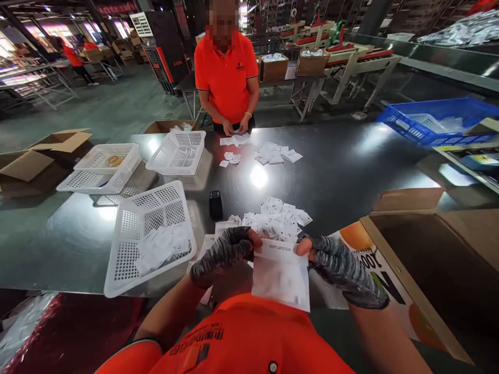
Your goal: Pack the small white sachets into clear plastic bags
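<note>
Clear flat plastic pouch (pixel 280 278): top corners pinched by gloved left hand (pixel 224 254) and right hand (pixel 339 267), held open-side up above dark glossy counter (pixel 351 171); small white sachets (pixel 276 218) heaped beyond.

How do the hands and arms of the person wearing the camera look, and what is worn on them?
Both the left hand and the right hand wear grey, dark-mottled knit gloves with open fingertips. The forearms are uncovered. The orange shirt has short sleeves with a dark-and-white edge and dark printed characters.
</note>
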Motion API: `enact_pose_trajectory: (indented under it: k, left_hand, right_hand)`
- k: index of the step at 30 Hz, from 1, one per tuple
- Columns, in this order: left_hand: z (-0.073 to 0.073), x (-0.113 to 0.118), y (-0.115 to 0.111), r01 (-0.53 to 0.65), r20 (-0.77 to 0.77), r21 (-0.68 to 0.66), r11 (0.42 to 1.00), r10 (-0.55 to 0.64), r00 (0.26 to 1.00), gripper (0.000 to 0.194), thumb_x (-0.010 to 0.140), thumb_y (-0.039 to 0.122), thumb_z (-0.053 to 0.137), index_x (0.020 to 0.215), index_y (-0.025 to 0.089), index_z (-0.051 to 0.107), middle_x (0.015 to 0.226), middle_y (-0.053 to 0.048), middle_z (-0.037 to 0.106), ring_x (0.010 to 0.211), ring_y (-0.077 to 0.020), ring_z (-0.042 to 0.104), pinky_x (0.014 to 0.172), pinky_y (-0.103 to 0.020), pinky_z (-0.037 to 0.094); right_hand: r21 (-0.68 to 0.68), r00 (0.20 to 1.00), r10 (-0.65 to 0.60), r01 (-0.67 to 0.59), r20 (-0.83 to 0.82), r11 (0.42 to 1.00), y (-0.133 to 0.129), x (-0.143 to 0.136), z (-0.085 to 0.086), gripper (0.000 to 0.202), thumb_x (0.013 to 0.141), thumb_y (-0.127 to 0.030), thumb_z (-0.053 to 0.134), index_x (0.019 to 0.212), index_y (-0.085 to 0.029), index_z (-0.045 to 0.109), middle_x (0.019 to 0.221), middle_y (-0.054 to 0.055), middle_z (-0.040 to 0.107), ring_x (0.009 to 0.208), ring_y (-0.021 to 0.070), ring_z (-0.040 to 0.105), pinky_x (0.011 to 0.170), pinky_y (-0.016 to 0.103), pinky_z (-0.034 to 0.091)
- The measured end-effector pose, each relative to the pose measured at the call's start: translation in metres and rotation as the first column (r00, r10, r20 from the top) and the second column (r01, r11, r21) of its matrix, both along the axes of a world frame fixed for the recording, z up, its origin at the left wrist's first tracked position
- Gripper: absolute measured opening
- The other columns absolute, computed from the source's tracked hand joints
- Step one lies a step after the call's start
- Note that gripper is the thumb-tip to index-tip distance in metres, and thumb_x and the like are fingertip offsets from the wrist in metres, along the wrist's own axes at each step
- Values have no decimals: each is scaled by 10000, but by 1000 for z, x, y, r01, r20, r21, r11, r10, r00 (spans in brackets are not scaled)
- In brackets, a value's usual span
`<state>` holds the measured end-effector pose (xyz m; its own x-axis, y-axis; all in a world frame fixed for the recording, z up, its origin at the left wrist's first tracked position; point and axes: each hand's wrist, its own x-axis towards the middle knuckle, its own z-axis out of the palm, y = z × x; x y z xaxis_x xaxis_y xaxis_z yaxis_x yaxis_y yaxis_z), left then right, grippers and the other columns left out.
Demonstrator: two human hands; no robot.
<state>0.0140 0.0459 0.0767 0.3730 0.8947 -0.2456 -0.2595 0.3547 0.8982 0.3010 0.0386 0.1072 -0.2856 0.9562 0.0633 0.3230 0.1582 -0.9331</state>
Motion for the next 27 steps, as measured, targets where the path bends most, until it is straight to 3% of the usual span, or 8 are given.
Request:
enact_pose_trajectory:
  k: [4,11,15,18,21,24,27]
  left_hand:
    - [11,5,-1,42,24,14,999,-42,999,286,776,429,965,812,176,837,761,-17,723,737,-153,658,763,-276,570]
    - [12,12,0,-23,55,-62,998,26,998,416,760,569,946,827,175,829,736,-13,696,684,-141,611,682,-271,536]
    - [13,18,2,-46,-27,-33,998,45,999,354,729,441,994,846,163,810,719,6,687,673,-116,590,683,-258,496]
    - [16,20,3,-73,-48,-48,996,71,996,411,675,403,1023,919,164,793,727,14,697,661,-118,599,681,-271,491]
    - [14,18,2,-87,-33,-18,996,87,996,591,704,448,1010,1174,183,771,750,14,722,685,-147,642,706,-298,509]
    - [6,14,3,-99,-4,-22,995,99,995,760,737,461,993,1384,191,702,728,25,711,693,-155,642,710,-300,502]
    - [0,12,6,-96,-27,-49,994,95,995,597,752,488,966,1224,177,774,714,20,684,679,-150,601,693,-299,486]
  right_hand:
    - [-72,993,-25,17,-114,997,2,-2,-4,623,850,-866,718,746,-255,786,724,58,783,688,232,745,696,331,658]
    - [-90,983,-149,139,-104,986,-8,3,-19,553,840,-818,779,854,-272,872,920,98,871,935,321,835,905,415,699]
    - [-84,986,-138,130,-92,988,-7,0,-15,524,829,-831,777,819,-317,878,905,93,879,920,353,845,892,469,711]
    - [-73,993,-84,78,-87,994,-2,1,-9,569,817,-857,763,808,-300,880,876,106,873,867,339,840,833,454,714]
    - [-109,996,34,-43,-79,993,1,5,-4,555,812,-803,812,887,-259,898,870,101,862,804,289,814,740,379,694]
    - [-183,995,75,-86,-70,979,0,9,-1,483,803,-714,866,950,-256,906,874,85,858,783,267,793,697,350,678]
    - [-168,995,56,-70,-86,983,1,7,2,415,830,-657,861,951,-263,910,932,93,878,849,285,816,747,369,698]
